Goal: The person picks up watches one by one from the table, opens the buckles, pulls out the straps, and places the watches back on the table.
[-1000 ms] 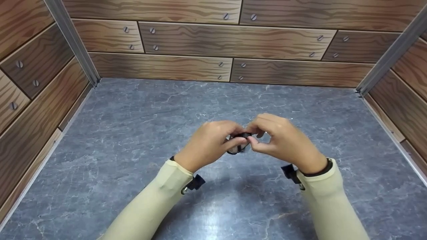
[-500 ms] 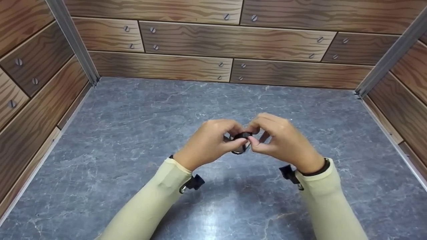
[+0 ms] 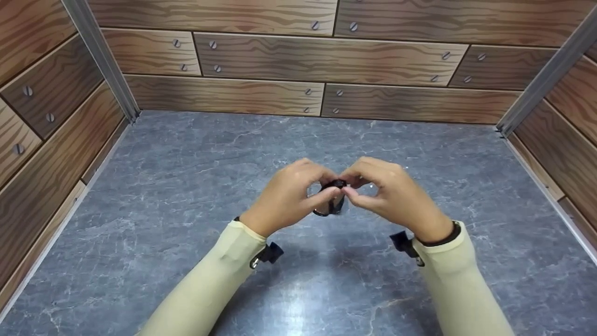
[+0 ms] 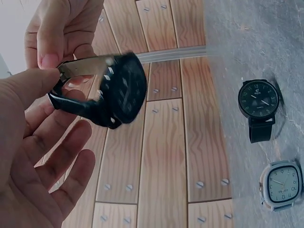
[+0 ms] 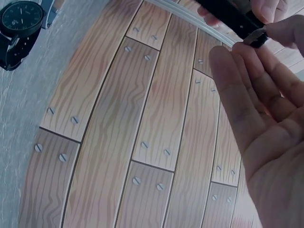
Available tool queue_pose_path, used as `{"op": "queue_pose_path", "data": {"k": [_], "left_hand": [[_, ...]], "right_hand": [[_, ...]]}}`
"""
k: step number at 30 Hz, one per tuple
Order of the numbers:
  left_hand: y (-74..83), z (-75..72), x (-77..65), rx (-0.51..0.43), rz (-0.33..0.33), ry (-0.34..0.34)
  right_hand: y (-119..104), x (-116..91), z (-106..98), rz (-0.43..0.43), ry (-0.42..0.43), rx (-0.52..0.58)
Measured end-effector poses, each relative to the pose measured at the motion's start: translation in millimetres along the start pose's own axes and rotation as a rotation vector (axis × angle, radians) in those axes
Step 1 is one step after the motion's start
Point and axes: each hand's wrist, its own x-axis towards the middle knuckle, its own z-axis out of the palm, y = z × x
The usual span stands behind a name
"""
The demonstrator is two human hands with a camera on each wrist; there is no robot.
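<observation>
Both hands meet at one black wristwatch (image 3: 334, 204), raised above the grey surface. My left hand (image 3: 287, 198) pinches its strap between thumb and fingertips. From the other side, the thumb and fingertips of my right hand (image 3: 396, 200) pinch the strap near the buckle. In the left wrist view the watch's dark dial (image 4: 127, 90) faces away from the fingers, slightly blurred, and the strap curves back into a loop with a paler inner side. The right wrist view shows the strap's black band (image 5: 230, 18) and the buckle end (image 5: 256, 38) at the right thumb. Fingers partly hide the buckle.
On the grey marbled surface (image 4: 256, 38) lie a round black watch (image 4: 259, 100) and a pale square-faced watch (image 4: 281, 186). A dark-dialled watch (image 5: 20, 20) lies at the right wrist view's upper left. Wood-patterned walls (image 3: 261, 56) enclose the surface.
My left hand has shifted slightly up and left, and the watch has tilted a little with it. The right hand has stayed nearly in place.
</observation>
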Motion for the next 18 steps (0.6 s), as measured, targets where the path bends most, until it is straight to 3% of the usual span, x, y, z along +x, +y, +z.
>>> {"op": "queue_pose_path", "data": {"k": [7, 13, 18], "left_hand": [[-0.6, 0.3, -0.4, 0.000, -0.005, 0.000], [-3.7, 0.6, -1.8, 0.017, -0.053, 0.018], [-4.8, -0.3, -0.6, 0.070, -0.044, 0.026]], "right_hand": [[0.3, -2.3, -2.3, 0.044, -0.039, -0.007], [1.0, -1.6, -1.0, 0.045, -0.005, -0.008], [0.6, -1.3, -3.2, 0.084, 0.013, -0.039]]}}
